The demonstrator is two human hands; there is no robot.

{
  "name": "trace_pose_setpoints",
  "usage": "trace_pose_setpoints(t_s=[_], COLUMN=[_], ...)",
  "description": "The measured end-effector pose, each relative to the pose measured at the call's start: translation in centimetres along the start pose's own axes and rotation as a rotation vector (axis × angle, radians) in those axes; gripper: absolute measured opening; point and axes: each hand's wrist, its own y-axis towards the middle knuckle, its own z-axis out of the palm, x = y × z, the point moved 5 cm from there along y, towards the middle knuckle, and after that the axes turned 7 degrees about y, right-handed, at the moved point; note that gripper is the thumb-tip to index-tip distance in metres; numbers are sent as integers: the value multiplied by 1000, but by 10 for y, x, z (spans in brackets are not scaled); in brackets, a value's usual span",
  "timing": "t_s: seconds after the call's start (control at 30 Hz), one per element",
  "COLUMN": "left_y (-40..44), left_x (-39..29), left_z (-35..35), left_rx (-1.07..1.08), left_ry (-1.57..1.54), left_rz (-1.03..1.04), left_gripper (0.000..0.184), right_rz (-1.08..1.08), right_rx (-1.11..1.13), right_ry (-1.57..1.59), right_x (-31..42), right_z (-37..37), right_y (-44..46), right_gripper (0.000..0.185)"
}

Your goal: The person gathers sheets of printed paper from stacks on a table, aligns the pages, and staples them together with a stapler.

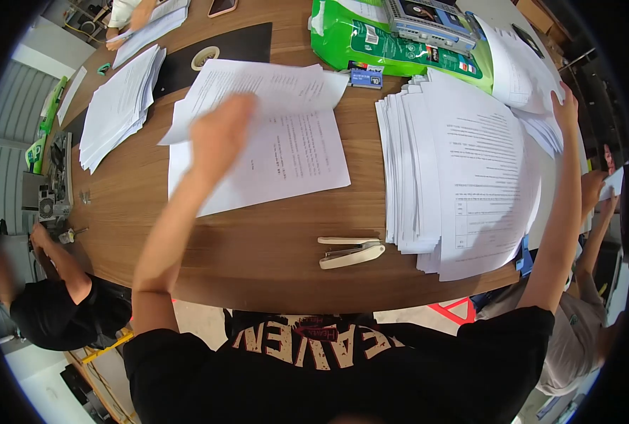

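My left hand (222,134), blurred by motion, is over a printed sheet (286,85) whose near edge is lifted above another printed sheet (293,155) on the wooden table (279,247). Its fingers are smeared, so its hold is unclear. On the right, my right hand (565,106) is at the edge of curled white papers (519,71), its fingers partly hidden. Between my arms, a thick fanned stack of printed sheets (477,169) lies at the right of the table. A white stapler (351,252) rests near the table's front edge, beside that stack.
Another paper stack (120,106) lies at the left, near a tape roll (205,57) on a black mat (247,53). Behind the right stack are a green package (399,53) and a small blue box (366,78). People sit at left (60,304) and right (576,339).
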Motion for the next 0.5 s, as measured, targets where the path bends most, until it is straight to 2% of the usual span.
trace_pose_setpoints(t_s=[0.03, 0.07, 0.1, 0.13, 0.17, 0.2, 0.23, 0.27, 0.33, 0.4, 0.43, 0.47, 0.5], left_y=[22, 36, 50, 64, 79, 86, 96, 107, 125, 141, 137, 131, 120], left_x=[2, 9, 10, 7, -7, -20, -17, -7, 17, 35, 14, 27, 31], left_z=[-31, -59, -90, -122, -148, -167, -187, -197, -186, -126, -92, -46, -8], left_rx=[-201, -371, -433, -466, -619, -580, -539, -379, 56, 204, 304, 465, 368], left_ry=[88, 234, 384, 410, 346, 386, 387, 323, 110, -93, -51, -73, -137], left_rz=[114, 130, 42, -29, 193, 43, 67, 138, 16, 14, 125, 33, 190], left_gripper=[10, 10, 11, 14, 16, 21, 27, 32, 33, 26, 29, 25, 21], right_rz=[4, -30, -65, -61, -51, -41, -37, -40, -42, -23, -25, 17, 60], right_rx=[-3, -8, -12, -13, -7, -1, -2, -2, -5, -4, -12, 0, 10], right_ry=[-3, 20, 44, 43, 40, 37, 35, 24, 11, 49, 48, 66, 84], right_x=[-1, 0, 1, 2, 4, 4, 2, 0, 1, 9, 17, 26, 30], right_z=[-1, 0, 0, 0, -1, -2, -2, -1, -2, -5, -8, -10, -10], right_y=[0, 1, 1, 0, -1, -3, -4, -4, -8, -13, -15, -18, -19], right_gripper=[49, 48, 47, 47, 47, 47, 47, 47, 47, 47, 47, 47, 47])
